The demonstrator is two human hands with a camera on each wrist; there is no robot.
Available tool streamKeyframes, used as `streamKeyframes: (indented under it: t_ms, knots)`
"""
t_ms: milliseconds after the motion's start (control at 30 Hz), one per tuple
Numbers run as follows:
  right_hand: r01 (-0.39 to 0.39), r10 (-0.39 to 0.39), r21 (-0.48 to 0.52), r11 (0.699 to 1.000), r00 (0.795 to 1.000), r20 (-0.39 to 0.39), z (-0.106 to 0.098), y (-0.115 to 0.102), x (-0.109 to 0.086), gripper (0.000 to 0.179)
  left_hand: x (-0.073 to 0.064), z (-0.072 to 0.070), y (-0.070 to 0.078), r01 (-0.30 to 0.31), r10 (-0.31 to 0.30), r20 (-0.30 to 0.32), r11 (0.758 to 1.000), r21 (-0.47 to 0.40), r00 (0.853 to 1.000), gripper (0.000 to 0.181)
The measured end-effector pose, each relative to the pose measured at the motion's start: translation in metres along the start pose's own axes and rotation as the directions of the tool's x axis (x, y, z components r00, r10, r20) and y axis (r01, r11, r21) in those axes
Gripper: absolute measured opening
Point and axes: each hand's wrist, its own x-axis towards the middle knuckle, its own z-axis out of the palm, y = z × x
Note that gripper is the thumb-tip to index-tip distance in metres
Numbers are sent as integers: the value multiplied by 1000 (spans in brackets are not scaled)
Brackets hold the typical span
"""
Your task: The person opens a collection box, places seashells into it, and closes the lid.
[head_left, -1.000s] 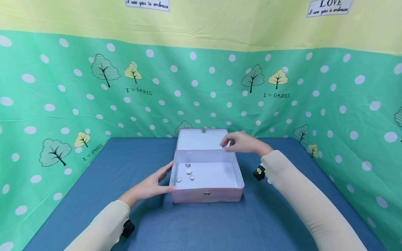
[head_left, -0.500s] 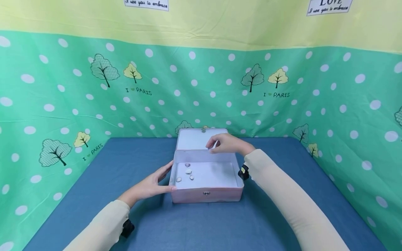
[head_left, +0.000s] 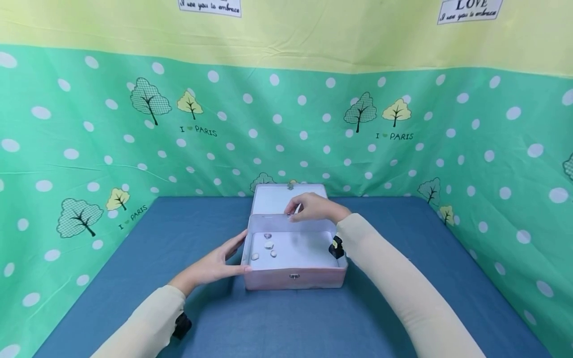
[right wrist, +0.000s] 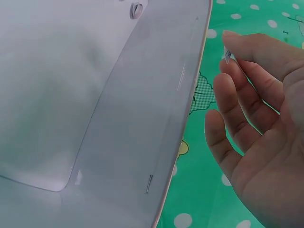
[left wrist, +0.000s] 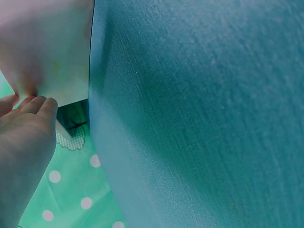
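Note:
A pink tin box (head_left: 268,279) stands on the table with its lid (head_left: 270,199) folded back. My left hand (head_left: 215,261) rests against the box's left side, fingers fairly straight and thumb at the front corner; the left wrist view shows the fingers (left wrist: 40,105) touching the wall. My right hand (head_left: 309,206) is above the back edge of the box. Its thumb and index finger pinch a small shiny silvery piece (right wrist: 227,55), mostly hidden. Inside, towards the left, lie several small jewellery pieces (head_left: 268,245); one looks like a ring (right wrist: 137,10).
A blue cloth (head_left: 201,219) covers the table. Green dotted fabric (head_left: 304,114) hangs behind and at both sides. A small clasp (head_left: 294,276) sits on the box's front. The right wrist camera (head_left: 336,247) hangs over the box's right rim.
My right hand has moved left, from the right side of the lid to over the box's back edge, keeping its pinch. The left hand and the pieces in the box stay put.

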Motion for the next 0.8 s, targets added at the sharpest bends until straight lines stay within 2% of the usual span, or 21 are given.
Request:
streamKeyframes:
  t_ms: [367, 800]
  knots:
    - [-33, 33, 2, 999, 999, 1, 6, -5, 2, 30, 0, 1, 1, -2, 2, -1, 1000, -7, 1000, 98]
    - [-45, 45, -15, 999, 999, 3, 2, -4, -2, 30, 0, 1, -1, -7, 7, -2, 1000, -5, 1000, 98]
